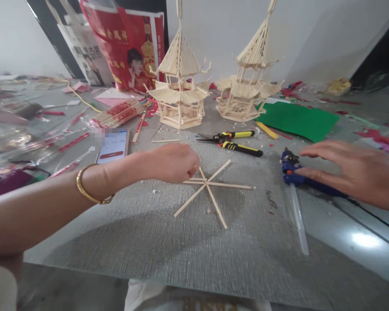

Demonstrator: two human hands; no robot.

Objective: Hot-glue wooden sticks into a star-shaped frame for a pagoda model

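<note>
Several thin wooden sticks (216,209) lie crossed in a star on the grey table. My left hand (178,163), with a gold bangle at the wrist, is closed at the star's upper left. Its fingertips cover some stick ends there, and what they pinch is hidden. My right hand (350,172) reaches in from the right with thumb and fingers apart, over a blue hot glue gun (291,172). The gun lies on the table and the hand is not closed round it. A clear glue stick (298,224) lies by the gun, pointing toward me.
Behind the star lie yellow-black pliers (236,147). Two wooden-stick pagodas (180,90) stand at the back, near a green sheet (298,116). At left are a phone (113,147), bundled sticks (118,113), a red bag (116,47) and plastic scraps. A black cord (376,218) trails right.
</note>
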